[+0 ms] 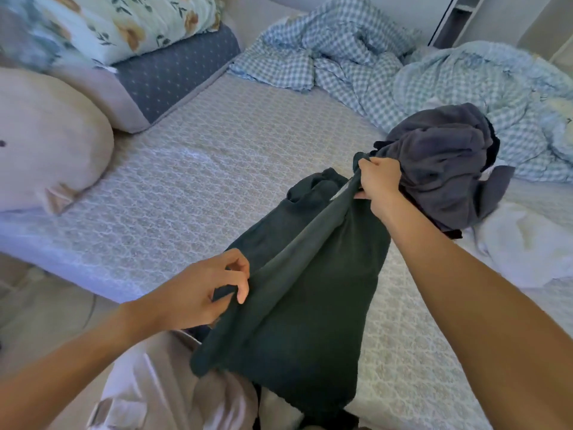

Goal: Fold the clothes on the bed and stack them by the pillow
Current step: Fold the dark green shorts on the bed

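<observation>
Grey patterned mattress cover spans the bed (192,169), with pillows at far left: floral pillow (124,23) on a navy dotted one (173,72), pink plush cushion (46,144) nearer. Checked duvet (356,57) bunched at the far right. Dark green garment (310,290) is stretched between both hands, long axis running diagonally from near-left to far-right, its far end toward the clothes pile, its lower part draping over the bed edge onto the person's lap. Grey crumpled garment (440,162) sits just behind the right hand; white cloth (527,243) lies to its right. Right hand (379,184) grips the garment's far upper edge, fingers curled round bunched fabric. Left hand (201,290) pinches the near left edge between thumb and fingers. Pillows lie well apart, far-left of the garment, so the left hand is the nearer one. Likely step: spreading it flat on the bed before folding.
</observation>
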